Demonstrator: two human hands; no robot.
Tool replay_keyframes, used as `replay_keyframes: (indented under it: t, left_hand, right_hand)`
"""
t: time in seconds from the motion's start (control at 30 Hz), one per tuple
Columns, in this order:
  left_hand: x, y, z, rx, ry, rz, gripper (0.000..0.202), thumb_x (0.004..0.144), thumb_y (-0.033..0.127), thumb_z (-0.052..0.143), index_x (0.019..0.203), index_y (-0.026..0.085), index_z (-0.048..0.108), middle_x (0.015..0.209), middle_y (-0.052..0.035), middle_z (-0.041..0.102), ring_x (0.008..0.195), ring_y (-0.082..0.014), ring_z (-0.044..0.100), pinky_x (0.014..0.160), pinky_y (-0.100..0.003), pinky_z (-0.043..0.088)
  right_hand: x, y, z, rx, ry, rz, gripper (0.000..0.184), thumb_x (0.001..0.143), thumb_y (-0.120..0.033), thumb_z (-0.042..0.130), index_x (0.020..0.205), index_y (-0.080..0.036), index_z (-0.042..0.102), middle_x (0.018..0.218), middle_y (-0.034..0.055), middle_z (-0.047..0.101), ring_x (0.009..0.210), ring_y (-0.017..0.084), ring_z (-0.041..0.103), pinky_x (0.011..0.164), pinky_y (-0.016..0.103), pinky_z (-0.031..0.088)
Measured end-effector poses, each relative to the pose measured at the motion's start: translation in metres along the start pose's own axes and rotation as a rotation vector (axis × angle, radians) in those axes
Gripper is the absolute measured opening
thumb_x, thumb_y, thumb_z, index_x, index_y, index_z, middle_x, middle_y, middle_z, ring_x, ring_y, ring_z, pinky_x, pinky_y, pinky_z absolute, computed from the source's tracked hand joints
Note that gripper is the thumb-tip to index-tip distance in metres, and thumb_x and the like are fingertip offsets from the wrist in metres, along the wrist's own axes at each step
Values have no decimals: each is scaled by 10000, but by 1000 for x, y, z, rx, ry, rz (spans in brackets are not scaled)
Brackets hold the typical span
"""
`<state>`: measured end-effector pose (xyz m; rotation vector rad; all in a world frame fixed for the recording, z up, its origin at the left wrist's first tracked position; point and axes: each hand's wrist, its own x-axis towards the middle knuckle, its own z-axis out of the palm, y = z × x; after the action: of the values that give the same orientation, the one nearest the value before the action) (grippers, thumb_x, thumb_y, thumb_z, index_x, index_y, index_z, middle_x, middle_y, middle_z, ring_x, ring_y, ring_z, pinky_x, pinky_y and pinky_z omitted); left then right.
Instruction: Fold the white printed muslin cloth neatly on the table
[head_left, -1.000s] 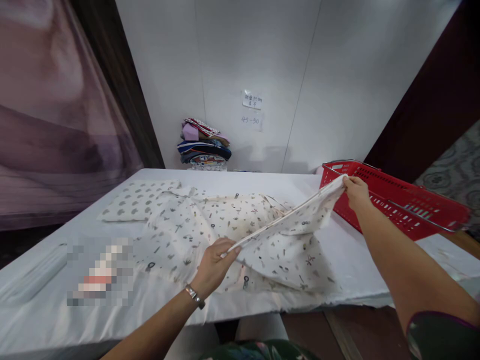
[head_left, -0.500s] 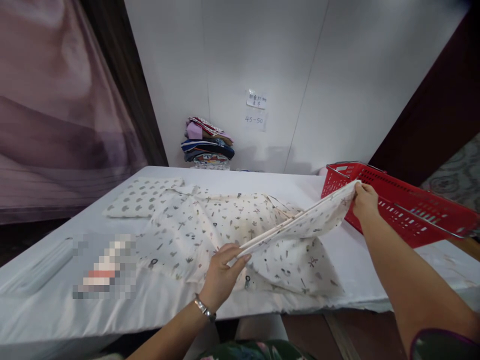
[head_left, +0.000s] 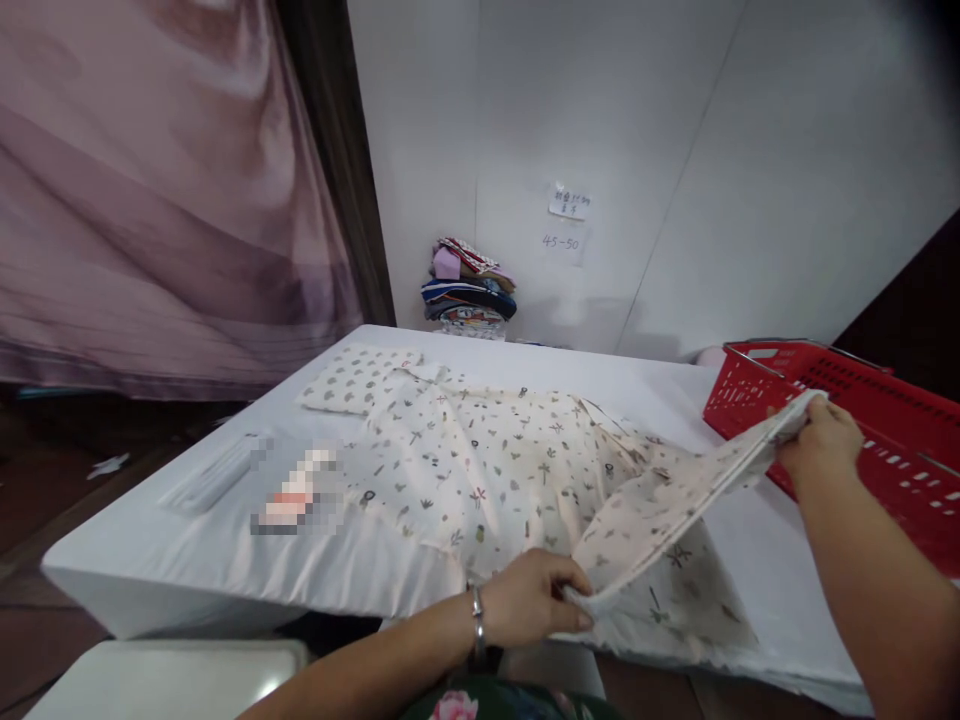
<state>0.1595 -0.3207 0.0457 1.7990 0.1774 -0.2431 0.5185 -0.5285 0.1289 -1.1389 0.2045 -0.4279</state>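
Note:
A cream cloth garment (head_left: 510,470) with small printed motifs lies spread over the white-covered table. My left hand (head_left: 529,598), with a bracelet at the wrist, pinches its near edge close to the table's front. Farther right, my right hand (head_left: 823,445) grips the far end of the same edge, raised beside the red basket. Between both hands the edge is stretched in a slanting line, lifted off the layer below. What shape the garment has in full I cannot tell. At its left lies a folded cloth (head_left: 360,380) with grey prints.
A red plastic basket (head_left: 892,410) stands at the table's right. Folded clothes (head_left: 469,285) are stacked at the back by the wall. A clear plastic packet (head_left: 214,475) and a blurred-out item (head_left: 296,490) lie at left on the table (head_left: 187,570). A white stool (head_left: 172,680) is below.
My view has turned left. My left hand has come nearer the table's front edge with the cloth, and the stretched edge now slants more steeply. Both hands keep their hold.

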Motion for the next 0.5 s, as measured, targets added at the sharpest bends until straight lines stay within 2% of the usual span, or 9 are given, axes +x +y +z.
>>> replay_keyframes:
  t: [0.13,0.23,0.3,0.37,0.43,0.5]
  left_hand:
    - [9,5,22,169,-187,151,282,643,313,722,917,241,714,758,37,644,689,-105,552,658,-188,410]
    - [25,9,29,235,-374,221,334,667,399,715,974,268,701,826,37,677,757,-117,591,691,-186,423]
    - [43,12,24,260,-409,250,347,691,451,691,982,262,698,867,29,692,775,-119,605,707,-188,432]
    - [65,16,10,331,-304,257,310,735,457,645,951,241,704,882,12,700,785,-127,614,714,-198,441]
    - [91,22,-9,426,-110,240,246,786,403,588,910,227,707,895,-2,703,815,-144,621,721,-217,452]
    - [117,27,-29,502,86,225,226,813,352,543,916,222,697,929,-11,698,831,-157,622,739,-245,468]
  right_hand:
    - [-8,-21,8,201,-153,91,196,829,-106,423,652,-181,460,603,-40,464,490,88,470,517,239,490]
    - [-14,-47,9,473,-416,195,139,771,-150,462,634,-171,446,606,-46,420,456,60,407,537,229,497]
    - [-22,-68,7,595,-599,225,63,696,-148,517,674,-167,461,604,-60,397,456,45,386,576,227,498]
    - [-32,-88,2,620,-749,202,130,624,-121,564,722,-161,487,597,-72,372,467,33,374,607,211,483]
    - [-42,-106,-5,574,-851,146,183,599,-117,596,758,-165,520,585,-76,341,463,29,338,596,203,456]
    - [-53,-119,-14,486,-899,73,181,612,-158,620,775,-193,550,573,-76,296,446,40,266,577,227,428]
